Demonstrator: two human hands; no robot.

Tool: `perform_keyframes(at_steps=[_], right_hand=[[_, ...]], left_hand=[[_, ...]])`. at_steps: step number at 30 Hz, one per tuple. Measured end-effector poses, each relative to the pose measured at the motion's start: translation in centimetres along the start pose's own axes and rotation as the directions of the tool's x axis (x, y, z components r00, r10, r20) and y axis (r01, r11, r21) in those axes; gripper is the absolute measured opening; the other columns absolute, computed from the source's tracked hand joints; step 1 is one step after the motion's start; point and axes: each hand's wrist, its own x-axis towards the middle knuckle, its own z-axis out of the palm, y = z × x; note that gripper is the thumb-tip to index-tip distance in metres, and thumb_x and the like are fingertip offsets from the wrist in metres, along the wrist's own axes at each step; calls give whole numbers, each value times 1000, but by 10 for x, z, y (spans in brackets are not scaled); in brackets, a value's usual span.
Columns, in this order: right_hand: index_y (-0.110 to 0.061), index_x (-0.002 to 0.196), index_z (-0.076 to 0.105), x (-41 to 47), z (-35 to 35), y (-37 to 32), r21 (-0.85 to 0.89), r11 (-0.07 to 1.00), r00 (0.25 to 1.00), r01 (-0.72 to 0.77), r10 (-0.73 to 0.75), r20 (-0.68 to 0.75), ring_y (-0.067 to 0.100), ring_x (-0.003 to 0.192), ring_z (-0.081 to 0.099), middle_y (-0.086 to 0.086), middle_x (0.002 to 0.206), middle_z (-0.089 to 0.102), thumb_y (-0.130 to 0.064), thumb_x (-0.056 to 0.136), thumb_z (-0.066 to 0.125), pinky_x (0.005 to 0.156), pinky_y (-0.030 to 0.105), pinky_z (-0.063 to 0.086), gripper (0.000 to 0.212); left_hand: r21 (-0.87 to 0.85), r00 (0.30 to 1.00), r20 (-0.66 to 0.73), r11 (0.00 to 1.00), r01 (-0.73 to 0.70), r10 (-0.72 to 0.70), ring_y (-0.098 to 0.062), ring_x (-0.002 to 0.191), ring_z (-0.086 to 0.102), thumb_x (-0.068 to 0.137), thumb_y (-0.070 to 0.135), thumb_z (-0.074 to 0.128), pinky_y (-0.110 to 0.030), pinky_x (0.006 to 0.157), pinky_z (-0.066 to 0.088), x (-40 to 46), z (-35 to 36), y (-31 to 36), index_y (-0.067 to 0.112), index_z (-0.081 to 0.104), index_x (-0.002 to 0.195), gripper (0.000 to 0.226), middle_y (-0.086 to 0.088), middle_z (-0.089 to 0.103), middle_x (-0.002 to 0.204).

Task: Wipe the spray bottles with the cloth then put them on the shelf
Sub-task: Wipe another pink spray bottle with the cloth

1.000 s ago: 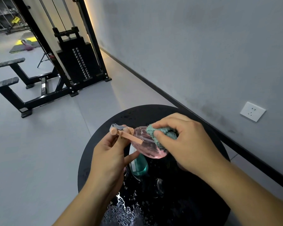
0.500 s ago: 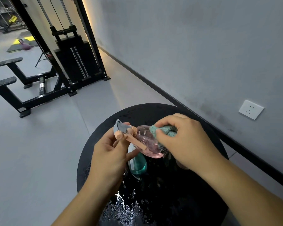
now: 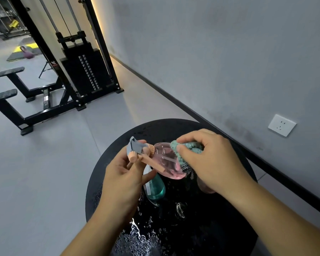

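pink spray bottle (image 3: pixel 166 163) held tilted above black table (image 3: pixel 118 150) | neck pinched by left hand (image 3: pixel 124 179) fingers | teal cloth (image 3: pixel 185 149) pressed on body under curled right hand (image 3: pixel 211 163) fingers | 1 teal bottle (image 3: pixel 155 189) below

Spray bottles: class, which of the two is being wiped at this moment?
The pink spray bottle: the left hand holds it by the trigger head while the right hand presses the teal cloth on it. The teal spray bottle sits untouched on the black table.
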Motion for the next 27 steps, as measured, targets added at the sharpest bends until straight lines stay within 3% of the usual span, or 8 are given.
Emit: perform_keyframes(at_steps=[4,9,12,14,19,23,27], right_hand=[[-29,107,79,-4,2,-2,3,992,991,122,-122,46,-7,103,63,-21,105,66,-22,93,75,80,5,49,16],[-26,121,76,-4,3,4,-81,981,984,176,-174,23,-8,112,58,-23,117,64,-19,99,67,91,2,43,25],[-27,130,72,-12,9,-2,-129,943,947,307,-289,139,-1,124,55,-20,132,60,-18,102,61,103,17,48,31],[-26,129,72,-14,11,-2,-153,922,928,355,-328,180,3,125,56,-17,133,60,-15,101,62,101,26,53,32],[-25,125,74,-10,8,6,-192,933,953,304,-296,69,5,118,60,-20,126,62,-13,100,63,95,33,57,29],[-22,124,75,-17,12,-2,-155,915,927,373,-361,105,7,121,59,-16,127,63,-11,99,64,96,29,56,29],[-26,121,75,-9,5,2,-138,951,961,277,-271,59,-1,114,60,-23,119,62,-11,98,63,94,20,53,30]], left_hand=[[-32,1000,-23,999,-21,21,-11,87,78,87,29,71,-43,80,67,1,0,2,20,79,96,15,3,80,92],[-99,997,-70,995,5,-12,-13,87,78,94,22,66,-60,93,61,3,-2,7,6,71,107,21,0,80,93],[-120,996,-79,992,37,-47,-16,93,78,95,24,67,-66,95,60,3,-4,6,6,69,110,23,-4,79,98],[-135,994,-90,989,54,-67,-16,92,78,96,22,66,-65,94,61,4,-7,7,8,71,107,18,-3,78,96],[-175,989,-106,981,81,-100,-16,93,78,99,22,65,-64,91,63,9,-12,11,5,66,110,20,-5,77,97],[-171,989,-84,980,104,-119,-19,97,79,101,22,64,-67,95,60,6,-10,10,0,64,121,30,-11,78,103],[-181,991,-89,980,80,-97,-16,93,79,100,21,64,-64,93,62,9,-13,14,3,64,106,19,-5,78,95]])
